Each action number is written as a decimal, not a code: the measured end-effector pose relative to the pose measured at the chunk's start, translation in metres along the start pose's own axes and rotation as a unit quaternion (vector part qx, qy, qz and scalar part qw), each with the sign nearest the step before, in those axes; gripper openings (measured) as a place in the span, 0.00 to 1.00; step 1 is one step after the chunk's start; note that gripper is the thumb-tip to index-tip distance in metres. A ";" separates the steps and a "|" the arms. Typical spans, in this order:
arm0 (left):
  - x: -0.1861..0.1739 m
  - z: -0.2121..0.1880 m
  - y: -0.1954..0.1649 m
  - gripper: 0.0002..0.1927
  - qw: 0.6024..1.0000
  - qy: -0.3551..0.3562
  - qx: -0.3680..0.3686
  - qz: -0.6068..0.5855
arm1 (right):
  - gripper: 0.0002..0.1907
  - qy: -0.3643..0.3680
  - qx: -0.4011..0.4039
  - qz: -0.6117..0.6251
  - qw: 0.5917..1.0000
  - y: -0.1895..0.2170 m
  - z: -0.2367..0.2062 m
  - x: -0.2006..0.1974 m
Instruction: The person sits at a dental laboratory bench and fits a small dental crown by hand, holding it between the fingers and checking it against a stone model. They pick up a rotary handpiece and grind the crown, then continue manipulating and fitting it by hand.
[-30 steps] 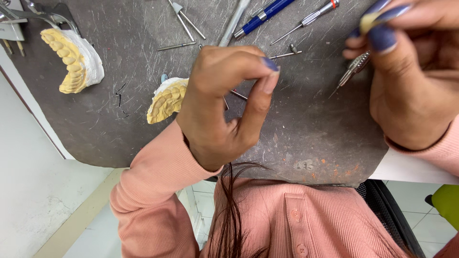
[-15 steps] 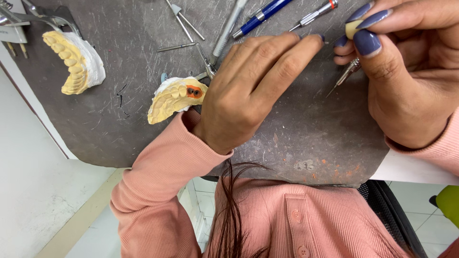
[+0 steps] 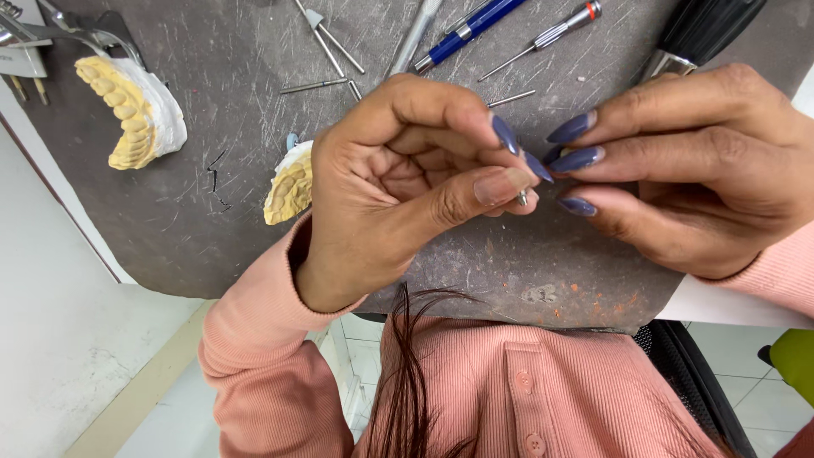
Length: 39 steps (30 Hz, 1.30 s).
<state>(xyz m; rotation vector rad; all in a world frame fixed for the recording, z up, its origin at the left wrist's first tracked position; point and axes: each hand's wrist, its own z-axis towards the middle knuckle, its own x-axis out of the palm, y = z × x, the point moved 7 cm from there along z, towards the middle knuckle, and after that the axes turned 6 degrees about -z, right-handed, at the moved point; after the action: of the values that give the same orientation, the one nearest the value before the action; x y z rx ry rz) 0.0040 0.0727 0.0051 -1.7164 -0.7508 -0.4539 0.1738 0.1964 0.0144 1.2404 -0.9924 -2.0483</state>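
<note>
Head view: our left hand (image 3: pixel 398 187) pinches a tiny metal pin (image 3: pixel 523 198) tight; right hand (image 3: pixel 695 170) meets it fingertip-close, grip unclear. We'd steady both wrists on the grey mat (image 3: pixel 254 110) below.

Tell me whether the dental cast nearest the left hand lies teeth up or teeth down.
Teeth up. The dental cast shows its yellow tooth row facing the camera, partly hidden behind the left hand, resting on the dark mat.
</note>
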 end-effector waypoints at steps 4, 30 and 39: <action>0.005 -0.002 -0.002 0.10 0.999 0.026 0.018 0.034 | 0.18 -0.020 -0.054 -0.018 0.998 0.005 0.001 -0.001; 0.003 -0.002 0.029 0.22 0.993 0.057 -0.071 -0.072 | 0.19 0.008 -0.091 0.039 0.995 0.021 0.007 0.007; 0.004 0.000 0.024 0.21 0.991 0.085 -0.078 -0.069 | 0.18 -0.005 -0.092 0.048 0.995 0.018 0.010 0.005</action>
<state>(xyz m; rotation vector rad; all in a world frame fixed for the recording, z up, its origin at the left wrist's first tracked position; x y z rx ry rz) 0.0233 0.0702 -0.0090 -1.7513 -0.7287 -0.7620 0.1644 0.1850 0.0298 1.0690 -0.8302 -2.0226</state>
